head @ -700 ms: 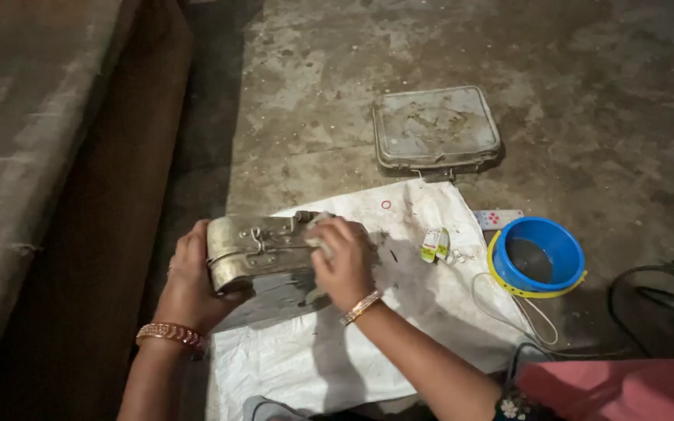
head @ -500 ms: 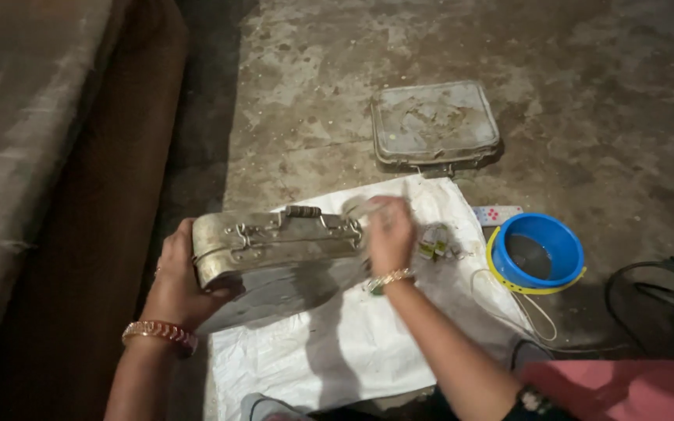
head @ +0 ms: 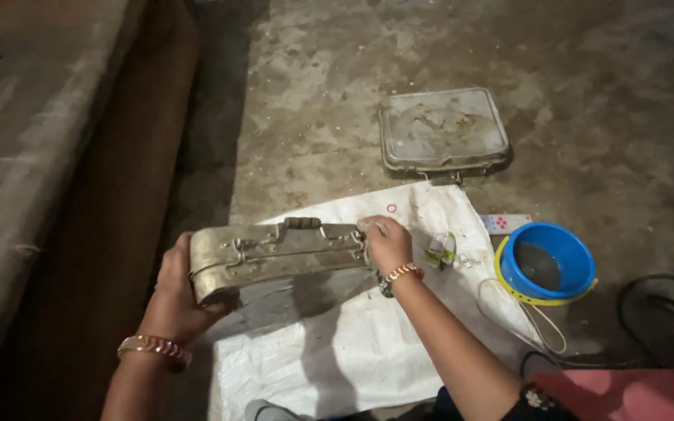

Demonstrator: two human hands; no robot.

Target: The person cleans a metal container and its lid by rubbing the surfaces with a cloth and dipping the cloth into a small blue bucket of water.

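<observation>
Gripping one metal case (head: pixel 274 253), two hands (head: pixel 177 292) (head: pixel 388 243) clasp its ends, one blue bowl (head: pixel 548 265) nearby.

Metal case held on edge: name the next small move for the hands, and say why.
Probably keep the left hand bracing the metal case and wipe the right hand back along its upper edge: the case stands on edge over the white sack, grimy, with the right hand pressed at its end.

Hands (head: pixel 274 273) grip metal box (head: pixel 278 257), probably tilted.
</observation>
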